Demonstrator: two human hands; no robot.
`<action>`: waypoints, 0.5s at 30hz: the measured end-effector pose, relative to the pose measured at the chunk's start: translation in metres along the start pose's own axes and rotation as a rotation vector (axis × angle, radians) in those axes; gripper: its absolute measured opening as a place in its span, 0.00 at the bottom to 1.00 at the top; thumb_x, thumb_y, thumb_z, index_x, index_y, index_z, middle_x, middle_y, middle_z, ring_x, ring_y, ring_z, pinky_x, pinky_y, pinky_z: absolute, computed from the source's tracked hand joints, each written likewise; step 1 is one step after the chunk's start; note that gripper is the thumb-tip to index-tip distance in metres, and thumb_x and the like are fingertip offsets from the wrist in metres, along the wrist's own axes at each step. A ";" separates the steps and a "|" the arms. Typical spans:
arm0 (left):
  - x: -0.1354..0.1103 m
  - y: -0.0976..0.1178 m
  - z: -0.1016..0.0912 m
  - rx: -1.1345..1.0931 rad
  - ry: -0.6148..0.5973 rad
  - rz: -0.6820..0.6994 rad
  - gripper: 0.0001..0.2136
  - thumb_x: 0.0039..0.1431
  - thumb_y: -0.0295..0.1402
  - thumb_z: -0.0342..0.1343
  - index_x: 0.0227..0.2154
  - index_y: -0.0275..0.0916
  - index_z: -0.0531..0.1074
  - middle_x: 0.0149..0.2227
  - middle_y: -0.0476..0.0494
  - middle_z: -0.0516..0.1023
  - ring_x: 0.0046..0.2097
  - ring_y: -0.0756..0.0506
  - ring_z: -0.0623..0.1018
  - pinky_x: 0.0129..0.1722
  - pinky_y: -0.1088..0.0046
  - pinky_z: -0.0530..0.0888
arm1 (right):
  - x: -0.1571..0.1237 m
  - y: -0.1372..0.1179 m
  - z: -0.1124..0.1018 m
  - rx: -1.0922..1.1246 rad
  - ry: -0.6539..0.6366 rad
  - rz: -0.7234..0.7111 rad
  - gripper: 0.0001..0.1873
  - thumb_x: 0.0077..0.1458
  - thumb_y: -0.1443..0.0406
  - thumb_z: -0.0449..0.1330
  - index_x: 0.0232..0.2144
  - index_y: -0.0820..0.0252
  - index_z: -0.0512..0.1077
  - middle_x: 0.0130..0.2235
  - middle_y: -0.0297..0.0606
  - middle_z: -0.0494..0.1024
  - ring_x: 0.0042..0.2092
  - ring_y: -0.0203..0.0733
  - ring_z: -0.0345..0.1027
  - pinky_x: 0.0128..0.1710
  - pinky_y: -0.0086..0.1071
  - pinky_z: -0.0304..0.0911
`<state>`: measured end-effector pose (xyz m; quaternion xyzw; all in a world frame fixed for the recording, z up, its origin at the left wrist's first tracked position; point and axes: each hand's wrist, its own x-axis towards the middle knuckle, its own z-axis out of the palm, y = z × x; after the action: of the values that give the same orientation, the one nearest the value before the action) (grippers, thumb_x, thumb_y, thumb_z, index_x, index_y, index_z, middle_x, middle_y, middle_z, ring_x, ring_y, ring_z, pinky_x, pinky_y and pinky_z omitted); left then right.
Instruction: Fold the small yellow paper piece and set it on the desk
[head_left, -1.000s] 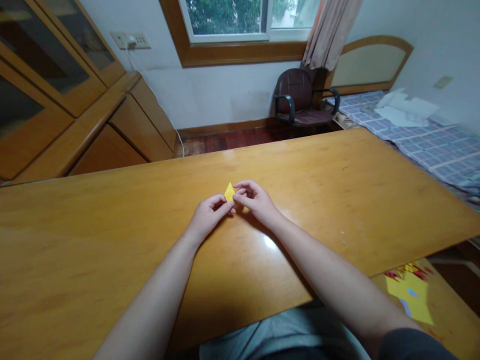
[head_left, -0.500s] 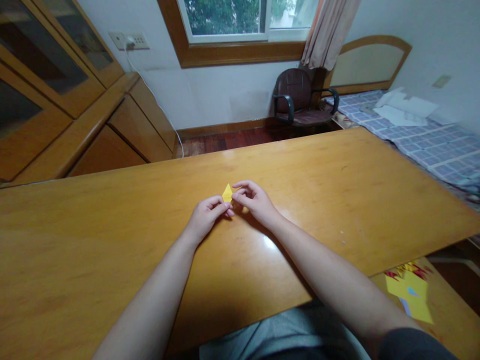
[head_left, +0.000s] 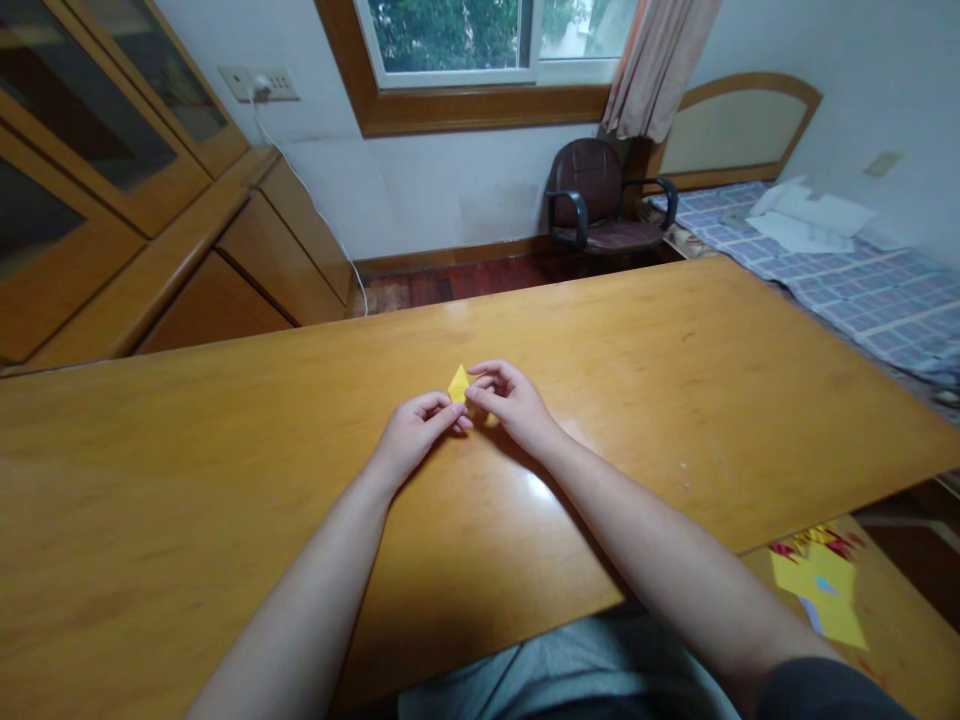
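A small piece of folded yellow paper (head_left: 458,384), pointed at the top, is held just above the middle of the wooden table (head_left: 225,480). My left hand (head_left: 420,428) pinches its lower edge between thumb and fingers. From the other side, my right hand (head_left: 510,400) grips the paper's right edge with thumb and fingertips, its index finger stretched along near the point. The fingers cover the paper's lower part, so its full shape is hidden.
At lower right, a lower surface (head_left: 907,610) bears yellow paper sheets (head_left: 840,600) and several small red and yellow folded pieces (head_left: 817,540). Beyond the table stand an office chair (head_left: 592,195), a bed (head_left: 862,280) and a wooden cabinet (head_left: 277,250).
The folded yellow paper and my left fingertips have shifted very slightly to the right. Both hands keep their hold on the paper.
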<state>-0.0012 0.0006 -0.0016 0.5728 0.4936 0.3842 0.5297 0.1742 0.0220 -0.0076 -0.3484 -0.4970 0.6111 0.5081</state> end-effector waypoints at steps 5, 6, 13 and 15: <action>0.000 0.000 0.000 -0.012 0.007 0.003 0.16 0.52 0.47 0.63 0.27 0.37 0.75 0.29 0.42 0.82 0.31 0.45 0.80 0.37 0.67 0.76 | 0.000 -0.002 0.000 -0.028 0.044 -0.018 0.19 0.47 0.59 0.67 0.40 0.58 0.69 0.27 0.28 0.73 0.28 0.33 0.63 0.29 0.28 0.59; 0.000 0.000 0.000 -0.016 0.007 0.003 0.16 0.52 0.47 0.63 0.27 0.37 0.75 0.29 0.42 0.82 0.31 0.45 0.80 0.37 0.67 0.76 | -0.001 -0.002 0.000 -0.029 0.046 -0.018 0.19 0.47 0.59 0.67 0.40 0.58 0.69 0.27 0.28 0.73 0.28 0.33 0.63 0.29 0.28 0.58; -0.001 0.000 -0.001 -0.058 -0.004 -0.007 0.14 0.52 0.45 0.63 0.26 0.37 0.76 0.28 0.42 0.82 0.31 0.45 0.79 0.37 0.68 0.75 | -0.001 -0.001 0.000 -0.034 0.033 -0.024 0.18 0.47 0.61 0.66 0.41 0.58 0.69 0.27 0.28 0.73 0.28 0.32 0.62 0.29 0.28 0.58; -0.001 0.000 -0.001 -0.069 -0.002 -0.005 0.14 0.52 0.45 0.63 0.27 0.37 0.76 0.28 0.42 0.82 0.30 0.45 0.79 0.37 0.68 0.75 | -0.001 -0.001 0.001 -0.037 0.035 -0.025 0.18 0.47 0.61 0.67 0.41 0.58 0.69 0.27 0.28 0.73 0.28 0.33 0.62 0.29 0.28 0.58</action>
<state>-0.0022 0.0003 -0.0014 0.5533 0.4808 0.3991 0.5508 0.1739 0.0210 -0.0062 -0.3623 -0.5034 0.5893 0.5178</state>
